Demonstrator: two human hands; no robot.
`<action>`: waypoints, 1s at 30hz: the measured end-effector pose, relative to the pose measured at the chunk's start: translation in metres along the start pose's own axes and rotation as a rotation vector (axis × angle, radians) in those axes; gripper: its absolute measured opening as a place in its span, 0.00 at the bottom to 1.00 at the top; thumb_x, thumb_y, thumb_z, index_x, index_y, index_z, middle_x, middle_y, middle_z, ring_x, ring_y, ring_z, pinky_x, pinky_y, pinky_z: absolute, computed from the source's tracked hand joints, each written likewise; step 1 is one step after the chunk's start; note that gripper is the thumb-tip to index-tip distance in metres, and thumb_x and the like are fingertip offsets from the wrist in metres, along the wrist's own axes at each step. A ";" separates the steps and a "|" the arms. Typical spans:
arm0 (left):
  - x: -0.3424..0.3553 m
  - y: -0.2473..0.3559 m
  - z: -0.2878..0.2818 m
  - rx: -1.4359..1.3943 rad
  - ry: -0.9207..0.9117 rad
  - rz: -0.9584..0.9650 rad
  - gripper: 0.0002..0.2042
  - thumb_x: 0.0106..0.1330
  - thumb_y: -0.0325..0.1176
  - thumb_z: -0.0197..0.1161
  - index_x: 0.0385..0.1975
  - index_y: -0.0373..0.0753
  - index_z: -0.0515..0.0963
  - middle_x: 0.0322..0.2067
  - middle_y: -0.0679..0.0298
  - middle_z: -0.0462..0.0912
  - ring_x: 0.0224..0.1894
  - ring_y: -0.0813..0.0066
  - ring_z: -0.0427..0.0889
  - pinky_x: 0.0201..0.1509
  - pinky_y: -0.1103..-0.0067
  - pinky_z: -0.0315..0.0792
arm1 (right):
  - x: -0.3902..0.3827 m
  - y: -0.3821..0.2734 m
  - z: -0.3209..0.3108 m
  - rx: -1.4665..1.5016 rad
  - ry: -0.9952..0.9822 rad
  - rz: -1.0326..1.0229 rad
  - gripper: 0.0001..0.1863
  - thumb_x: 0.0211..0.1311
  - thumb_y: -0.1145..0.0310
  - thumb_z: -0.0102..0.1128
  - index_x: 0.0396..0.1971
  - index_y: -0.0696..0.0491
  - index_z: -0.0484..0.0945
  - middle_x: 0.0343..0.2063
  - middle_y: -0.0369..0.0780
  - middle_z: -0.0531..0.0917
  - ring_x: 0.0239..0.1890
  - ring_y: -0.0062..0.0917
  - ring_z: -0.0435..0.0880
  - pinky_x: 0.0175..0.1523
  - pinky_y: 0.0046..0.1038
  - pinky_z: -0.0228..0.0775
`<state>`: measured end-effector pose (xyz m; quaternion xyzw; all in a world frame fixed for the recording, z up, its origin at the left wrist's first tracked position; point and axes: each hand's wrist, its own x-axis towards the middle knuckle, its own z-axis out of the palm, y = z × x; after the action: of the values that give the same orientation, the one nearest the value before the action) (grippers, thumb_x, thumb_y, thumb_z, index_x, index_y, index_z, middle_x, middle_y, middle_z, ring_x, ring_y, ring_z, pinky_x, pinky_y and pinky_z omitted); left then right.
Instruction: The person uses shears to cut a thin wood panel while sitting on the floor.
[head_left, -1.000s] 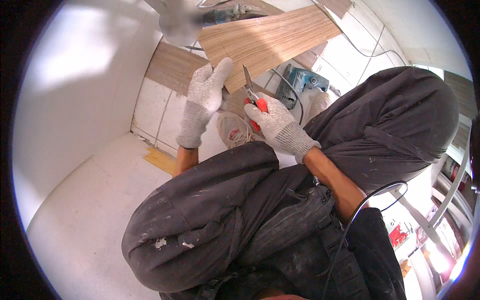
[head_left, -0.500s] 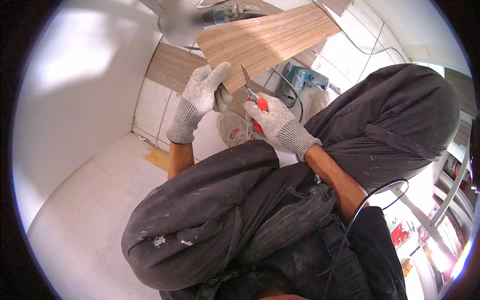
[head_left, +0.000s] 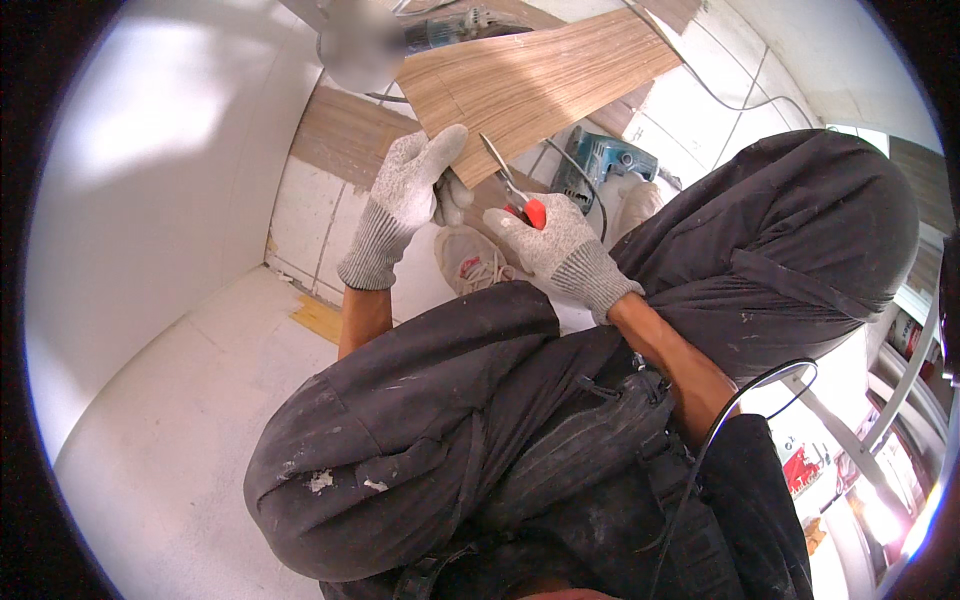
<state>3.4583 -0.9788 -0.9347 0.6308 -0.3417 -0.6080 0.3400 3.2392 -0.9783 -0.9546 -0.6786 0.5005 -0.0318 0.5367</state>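
A wood-grain plank [head_left: 540, 85], thin and light brown, slants up and to the right in front of me. My left hand [head_left: 412, 180], in a pale knit work glove, pinches its near left corner, thumb on top and the other fingers curled below. Gloved the same way, my right hand [head_left: 560, 240] is closed around red-handled snips [head_left: 536, 213]. Their blades point up and left, at the plank's near edge beside my left hand. I cannot tell whether the blades touch the plank or only overlap it.
A blue power tool [head_left: 605, 165] with a dark cable lies on the tiled floor beyond my right hand. Another blue tool [head_left: 450, 32] lies behind the plank. A white wall [head_left: 170, 180] rises at left. My shoe [head_left: 468, 262] is below my hands.
My left hand and the plank's near corner have shifted slightly right. My right hand has turned a little with the snips, and less of their red handles shows.
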 end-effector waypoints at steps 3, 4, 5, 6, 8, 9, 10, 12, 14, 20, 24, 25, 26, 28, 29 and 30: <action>-0.005 0.001 0.002 -0.019 -0.002 0.004 0.23 0.77 0.52 0.59 0.35 0.34 0.82 0.18 0.65 0.80 0.16 0.78 0.77 0.19 0.80 0.70 | -0.003 -0.002 0.002 0.019 0.029 0.040 0.28 0.69 0.43 0.62 0.37 0.59 0.84 0.33 0.56 0.85 0.42 0.51 0.85 0.49 0.47 0.75; -0.007 0.001 0.003 -0.029 0.006 0.012 0.23 0.77 0.52 0.59 0.36 0.34 0.82 0.18 0.65 0.80 0.16 0.78 0.77 0.19 0.80 0.70 | -0.003 -0.005 0.002 0.044 0.030 0.081 0.28 0.69 0.43 0.62 0.36 0.59 0.84 0.32 0.56 0.85 0.42 0.51 0.86 0.49 0.47 0.75; -0.007 0.001 0.004 -0.039 0.015 0.019 0.22 0.77 0.52 0.60 0.36 0.34 0.82 0.19 0.65 0.80 0.16 0.78 0.77 0.20 0.80 0.70 | -0.004 -0.007 0.001 0.047 0.022 0.086 0.28 0.69 0.44 0.61 0.36 0.59 0.84 0.32 0.56 0.85 0.41 0.51 0.86 0.49 0.47 0.75; -0.007 -0.003 0.005 -0.053 0.024 0.030 0.22 0.77 0.52 0.60 0.37 0.34 0.83 0.19 0.65 0.80 0.16 0.78 0.78 0.20 0.81 0.70 | -0.005 -0.008 0.000 0.051 0.013 0.093 0.28 0.69 0.44 0.61 0.36 0.59 0.84 0.31 0.56 0.84 0.41 0.51 0.86 0.49 0.47 0.75; -0.001 -0.012 0.007 -0.082 0.046 0.050 0.22 0.77 0.52 0.60 0.38 0.34 0.83 0.19 0.65 0.80 0.17 0.78 0.78 0.21 0.81 0.70 | -0.002 -0.007 0.001 0.070 0.001 0.114 0.27 0.69 0.44 0.61 0.36 0.58 0.84 0.29 0.55 0.84 0.40 0.52 0.86 0.48 0.47 0.75; 0.003 -0.017 0.007 -0.073 0.058 0.016 0.23 0.76 0.53 0.60 0.37 0.34 0.83 0.18 0.64 0.81 0.16 0.78 0.79 0.19 0.81 0.71 | -0.001 -0.004 0.003 0.086 -0.004 0.132 0.27 0.69 0.44 0.61 0.36 0.58 0.84 0.28 0.55 0.84 0.40 0.52 0.86 0.48 0.46 0.75; 0.002 -0.010 0.009 -0.064 0.071 0.011 0.24 0.76 0.54 0.61 0.35 0.34 0.83 0.17 0.64 0.81 0.15 0.77 0.79 0.18 0.81 0.72 | -0.003 -0.009 0.000 0.090 0.010 0.130 0.27 0.69 0.44 0.61 0.36 0.58 0.84 0.28 0.55 0.84 0.39 0.52 0.86 0.48 0.46 0.75; -0.002 0.004 0.013 -0.052 0.089 0.010 0.24 0.76 0.55 0.61 0.34 0.34 0.83 0.16 0.63 0.81 0.13 0.77 0.79 0.16 0.80 0.72 | -0.007 -0.020 -0.006 0.088 0.042 0.091 0.27 0.70 0.44 0.60 0.36 0.59 0.83 0.28 0.55 0.84 0.39 0.52 0.86 0.47 0.46 0.75; 0.000 0.004 0.018 -0.043 0.100 -0.029 0.24 0.76 0.54 0.60 0.34 0.34 0.83 0.16 0.62 0.82 0.13 0.77 0.79 0.15 0.80 0.71 | -0.002 -0.017 -0.003 0.114 0.029 0.082 0.27 0.71 0.45 0.59 0.36 0.59 0.83 0.28 0.54 0.84 0.38 0.51 0.86 0.46 0.46 0.75; 0.004 -0.004 0.011 -0.080 0.019 -0.043 0.25 0.75 0.55 0.61 0.33 0.34 0.83 0.16 0.63 0.81 0.12 0.76 0.78 0.15 0.81 0.70 | 0.007 -0.002 0.000 0.310 -0.157 0.123 0.26 0.74 0.47 0.54 0.37 0.60 0.80 0.27 0.52 0.83 0.35 0.47 0.84 0.46 0.44 0.74; 0.001 -0.004 0.011 -0.033 -0.004 -0.066 0.25 0.76 0.55 0.60 0.32 0.34 0.84 0.16 0.62 0.81 0.12 0.77 0.78 0.15 0.81 0.70 | 0.001 -0.003 0.003 0.322 -0.129 0.053 0.27 0.75 0.46 0.51 0.38 0.60 0.79 0.29 0.52 0.83 0.36 0.46 0.83 0.49 0.42 0.72; 0.001 -0.003 0.013 -0.024 0.004 -0.060 0.25 0.76 0.54 0.60 0.31 0.34 0.84 0.16 0.63 0.81 0.12 0.77 0.78 0.15 0.81 0.69 | -0.001 -0.005 0.000 0.299 -0.129 0.048 0.28 0.76 0.45 0.50 0.38 0.60 0.79 0.30 0.53 0.83 0.37 0.46 0.83 0.49 0.41 0.72; 0.001 -0.003 0.015 -0.015 0.013 -0.054 0.26 0.77 0.54 0.59 0.30 0.34 0.84 0.15 0.63 0.81 0.12 0.77 0.78 0.14 0.81 0.69 | -0.001 0.002 0.002 0.220 -0.087 -0.071 0.27 0.76 0.46 0.50 0.39 0.60 0.79 0.31 0.53 0.83 0.37 0.46 0.83 0.49 0.41 0.72; 0.002 -0.005 0.014 -0.035 -0.014 -0.026 0.26 0.77 0.54 0.59 0.30 0.33 0.84 0.15 0.63 0.80 0.12 0.78 0.77 0.14 0.81 0.69 | 0.001 0.013 0.008 0.061 -0.005 -0.309 0.26 0.75 0.46 0.51 0.41 0.60 0.78 0.32 0.53 0.82 0.38 0.45 0.83 0.49 0.41 0.72; 0.002 -0.006 0.013 -0.044 -0.026 -0.013 0.26 0.77 0.54 0.59 0.30 0.33 0.85 0.15 0.63 0.80 0.12 0.78 0.77 0.14 0.81 0.68 | 0.003 0.013 0.006 0.111 -0.085 -0.173 0.23 0.77 0.51 0.51 0.43 0.59 0.79 0.33 0.50 0.82 0.38 0.42 0.82 0.49 0.38 0.72; 0.003 -0.006 0.012 -0.012 -0.035 -0.024 0.26 0.77 0.55 0.59 0.31 0.33 0.85 0.15 0.64 0.80 0.12 0.78 0.77 0.14 0.81 0.68 | 0.006 0.013 0.002 0.160 -0.164 -0.036 0.20 0.78 0.55 0.51 0.44 0.58 0.79 0.33 0.48 0.83 0.38 0.39 0.82 0.49 0.35 0.73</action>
<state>3.4465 -0.9777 -0.9418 0.6220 -0.3364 -0.6251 0.3305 3.2351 -0.9798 -0.9678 -0.6429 0.4383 -0.0256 0.6276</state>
